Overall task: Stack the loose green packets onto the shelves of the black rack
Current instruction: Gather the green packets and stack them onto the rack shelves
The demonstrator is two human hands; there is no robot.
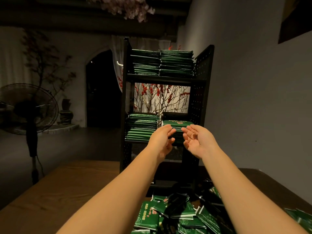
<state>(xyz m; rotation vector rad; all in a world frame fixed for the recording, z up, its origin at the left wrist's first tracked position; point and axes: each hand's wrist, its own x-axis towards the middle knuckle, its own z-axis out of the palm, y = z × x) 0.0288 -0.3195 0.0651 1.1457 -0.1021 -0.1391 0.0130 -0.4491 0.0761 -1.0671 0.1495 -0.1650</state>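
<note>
1. Hovering open and empty before the middle-shelf stack [175, 130] of the rack [202, 68]: left hand [163, 141], right hand [196, 141].
2. Heaped loose on bench [50, 191]: packets [179, 215]; probably light, slick, pliable; best pinched by flat edges.

The loose green packets [182, 215] are looking like glossy foil or plastic film, catching light on their creased faces and silvery sealed edges. The stacked packets [176, 63] on the black rack [202, 68] are showing the same sheen. The rack is appearing as matt black metal, its side panels perforated. The table [67, 186] is showing smooth brown wood with a soft satin finish. The wall [253, 98] is looking matt and plain.
</note>
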